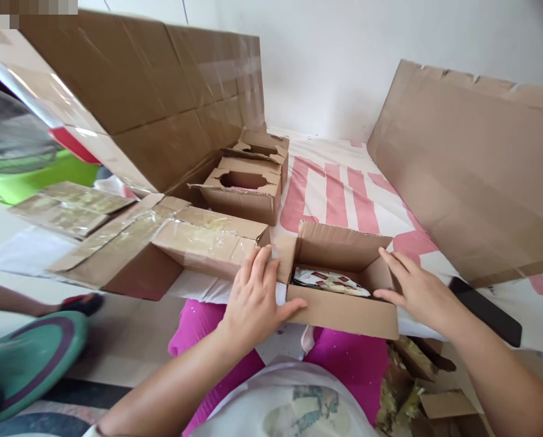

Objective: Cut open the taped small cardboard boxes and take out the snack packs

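In front of me an open cardboard box (344, 312) stands at the near edge of the table. Inside it lies a white packet with dark red markings (330, 281). My left hand (256, 297) is at the box's left side, fingers spread, the thumb over the near left corner. At the right side my right hand (408, 288) touches the rim with thumb and fingers apart. Neither hand is closed round anything. A taped cardboard box (212, 233) lies just left of my left hand, and part of it is hidden by the fingers.
Two cardboard boxes with cut-out openings (244, 182) stand behind. A large carton (153, 79) rises at left, a cardboard sheet (476, 170) at right. A black phone (485, 312) lies near my right forearm. Torn cardboard (408, 376) is below. A green stool (39, 358) stands left.
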The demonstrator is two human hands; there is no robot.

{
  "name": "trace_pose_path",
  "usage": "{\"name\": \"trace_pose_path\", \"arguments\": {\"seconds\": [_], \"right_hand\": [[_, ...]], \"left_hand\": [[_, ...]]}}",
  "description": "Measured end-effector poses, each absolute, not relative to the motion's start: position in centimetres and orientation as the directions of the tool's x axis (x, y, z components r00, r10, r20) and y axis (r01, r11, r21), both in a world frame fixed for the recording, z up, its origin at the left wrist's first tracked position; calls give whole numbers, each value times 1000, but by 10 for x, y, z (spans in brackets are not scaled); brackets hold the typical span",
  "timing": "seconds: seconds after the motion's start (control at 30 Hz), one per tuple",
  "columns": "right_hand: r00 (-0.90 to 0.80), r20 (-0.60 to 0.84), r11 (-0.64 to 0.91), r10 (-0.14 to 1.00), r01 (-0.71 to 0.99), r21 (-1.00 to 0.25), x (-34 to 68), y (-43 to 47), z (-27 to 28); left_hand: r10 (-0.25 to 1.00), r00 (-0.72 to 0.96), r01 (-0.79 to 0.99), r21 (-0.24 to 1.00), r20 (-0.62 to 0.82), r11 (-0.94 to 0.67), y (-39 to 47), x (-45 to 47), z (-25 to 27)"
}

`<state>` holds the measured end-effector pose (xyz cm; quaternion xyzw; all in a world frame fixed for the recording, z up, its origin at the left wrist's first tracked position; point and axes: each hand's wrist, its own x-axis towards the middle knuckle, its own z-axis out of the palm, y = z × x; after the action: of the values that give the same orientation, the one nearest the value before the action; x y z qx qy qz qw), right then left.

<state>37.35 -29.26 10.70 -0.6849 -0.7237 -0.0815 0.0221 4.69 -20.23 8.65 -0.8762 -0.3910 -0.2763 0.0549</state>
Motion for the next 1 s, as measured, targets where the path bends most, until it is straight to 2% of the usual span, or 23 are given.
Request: {"name": "trace_pose_path", "arguments": {"seconds": [0.13, 0.23, 0.3, 0.47, 0.53, 0.63, 0.67, 0.73, 0.8, 0.87, 0.93, 1.0], "right_hand": [[-14, 52, 16, 999, 999, -41, 383, -284, 101], [1, -37, -8, 999, 980, -199, 391, -272, 97], [52, -59, -65, 997, 964, -256, 395, -264, 93], [136, -92, -156, 986, 952, -264, 395, -257, 87], [136, -45, -142, 990, 971, -192, 391, -259, 89], [33, 193, -26, 981, 999, -39, 381, -261, 99], [-21, 280, 27, 960, 999, -18, 377, -261, 103], [-103, 361, 138, 927, 988, -71, 367, -260, 110], [-167, 261, 226, 951, 951, -214, 357, -255, 115], [-278, 38, 272, 960, 890, -366, 347, -247, 117], [-414, -154, 299, 897, 825, -479, 338, -239, 115], [-495, -238, 312, 836, 784, -537, 333, -232, 109]], "left_hand": [[625, 595, 662, 132, 506, -738, -207, 51, 59], [661, 575, 621, 268, 483, -736, -206, 58, 40], [700, 546, 598, 371, 461, -711, -204, 62, 29], [765, 466, 494, 587, 444, -642, -207, 65, 11], [764, 460, 418, 649, 452, -636, -210, 65, 5], [780, 454, 332, 731, 430, -596, -213, 63, -2], [787, 449, 305, 755, 424, -580, -214, 62, -5], [785, 434, 251, 777, 442, -577, -213, 61, -8], [766, 418, 223, 763, 488, -607, -211, 61, -9], [749, 411, 230, 736, 520, -637, -210, 61, -10], [747, 406, 250, 722, 526, -645, -209, 61, -11], [748, 414, 260, 721, 518, -643, -209, 60, -13]]}}
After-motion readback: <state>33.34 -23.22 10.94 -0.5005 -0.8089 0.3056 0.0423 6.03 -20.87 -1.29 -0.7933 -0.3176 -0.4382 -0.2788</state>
